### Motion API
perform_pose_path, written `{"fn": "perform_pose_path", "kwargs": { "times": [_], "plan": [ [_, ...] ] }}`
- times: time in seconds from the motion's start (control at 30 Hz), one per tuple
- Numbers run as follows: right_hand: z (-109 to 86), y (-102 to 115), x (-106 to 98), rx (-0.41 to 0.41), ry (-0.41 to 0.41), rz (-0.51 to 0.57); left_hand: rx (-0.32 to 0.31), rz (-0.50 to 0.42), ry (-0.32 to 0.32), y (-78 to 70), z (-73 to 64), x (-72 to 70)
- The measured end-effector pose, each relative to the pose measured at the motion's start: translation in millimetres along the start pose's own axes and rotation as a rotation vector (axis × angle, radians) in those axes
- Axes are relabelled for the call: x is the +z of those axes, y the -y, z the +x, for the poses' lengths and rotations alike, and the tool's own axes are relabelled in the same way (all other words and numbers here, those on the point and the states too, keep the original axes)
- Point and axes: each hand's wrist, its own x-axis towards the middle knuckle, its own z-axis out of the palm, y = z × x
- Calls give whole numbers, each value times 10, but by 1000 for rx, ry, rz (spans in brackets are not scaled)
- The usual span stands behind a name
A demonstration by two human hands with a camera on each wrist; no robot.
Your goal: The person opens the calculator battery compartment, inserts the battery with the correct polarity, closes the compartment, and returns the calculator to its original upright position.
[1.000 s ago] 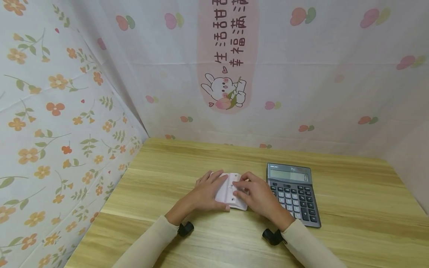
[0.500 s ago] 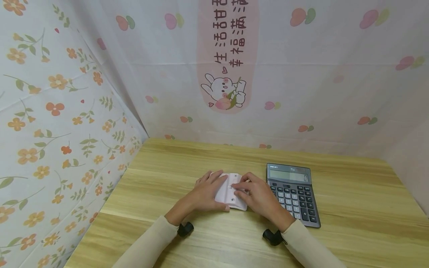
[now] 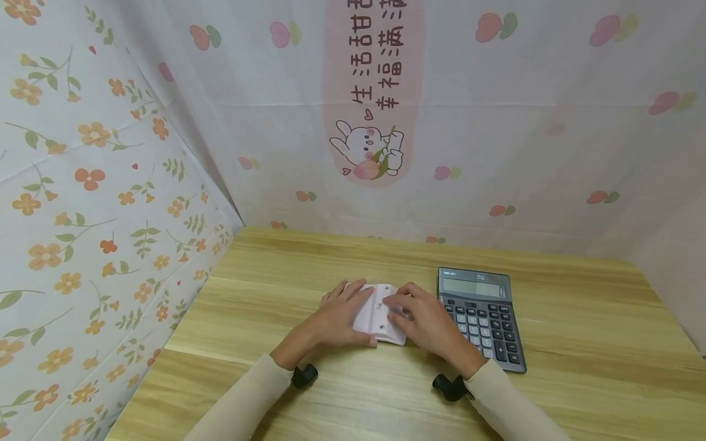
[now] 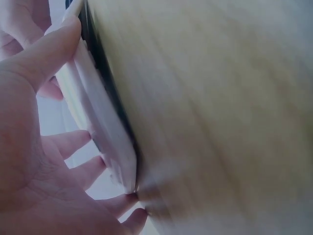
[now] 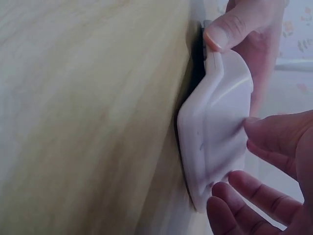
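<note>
A pale pink, flat device (image 3: 378,313) lies back side up on the table, small dark screw holes along its raised strip; its front is hidden. In the head view my left hand (image 3: 342,318) holds it from the left, thumb at the near edge and fingers spread over the far part. My right hand (image 3: 425,318) comes from the right, its bent fingertips touching the raised strip. The right wrist view shows the right thumb against the back of the device (image 5: 222,122), with the other fingertips near its edge. In the left wrist view, the left thumb rests over one end.
A dark grey calculator (image 3: 504,315) lies face up just right of my right hand, partly behind it. Under everything is a wood-grain table (image 3: 579,343). Patterned cloth (image 3: 496,122) rises behind the table, and floral cloth (image 3: 110,245) stands on the left.
My right fingertips have shifted slightly over the back of the device. My left hand and the device stay in the same place.
</note>
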Motion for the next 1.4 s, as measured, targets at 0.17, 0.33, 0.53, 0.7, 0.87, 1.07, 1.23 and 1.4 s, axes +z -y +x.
{"fn": "perform_pose_path", "kwargs": {
  "times": [0.17, 0.33, 0.53, 0.7, 0.87, 1.07, 1.23, 1.4],
  "plan": [
    [27, -14, -43, 40, 35, -17, 1, -25, -3, 10, -34, -22],
    [46, -33, -103, 36, 48, -32, 3, -13, -19, 51, -114, -10],
    [83, -48, -199, 71, 118, -23, -26, 15, -40, 34, -215, 13],
    [136, -59, -254, 133, 221, 4, -45, 76, -44, -24, -242, 40],
    [169, -64, -260, 196, 281, 54, -49, 167, -38, -110, -238, 58],
    [201, -80, -220, 212, 283, 56, -45, 332, -36, -219, -216, 46],
    [223, -76, -210, 228, 274, 60, -32, 457, -12, -287, -209, 33],
    [247, -75, -215, 251, 267, 75, -28, 545, 27, -326, -218, 45]
  ]
}}
